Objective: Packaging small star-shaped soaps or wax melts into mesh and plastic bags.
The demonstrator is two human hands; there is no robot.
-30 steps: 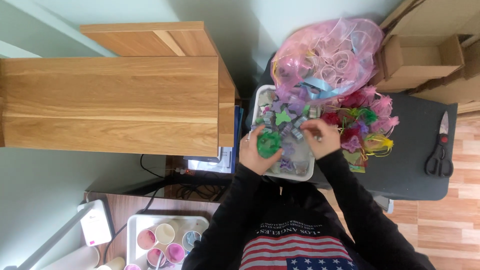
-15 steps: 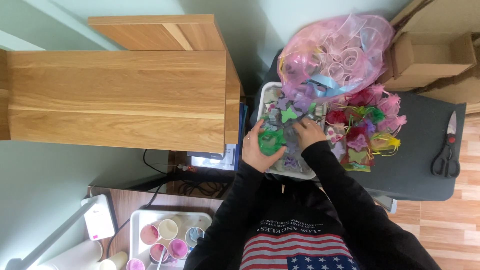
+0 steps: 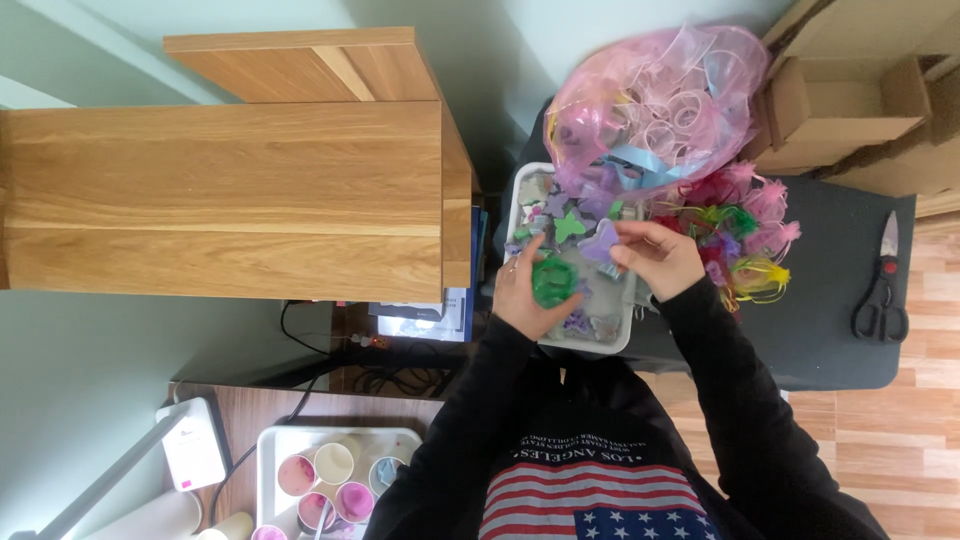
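Left arm: black sleeve, reaching forward from the torso, elbow bent, forearm angled slightly inward. Left hand (image 3: 530, 295): palm turned up and inward, fingers curled closed around what it holds, a ring visible on one finger. Right arm: black sleeve, extended forward and inward from the shoulder. Right hand (image 3: 655, 258): held just beside the left, knuckles up, fingertips (image 3: 622, 250) pinched together, pointing toward the left hand.

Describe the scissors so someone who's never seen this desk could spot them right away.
Start at the dark grey table on the right of the view. Near its right edge, away from the pink bag and feathers, lie the scissors: black handles, blades closed, the only tool lying alone.
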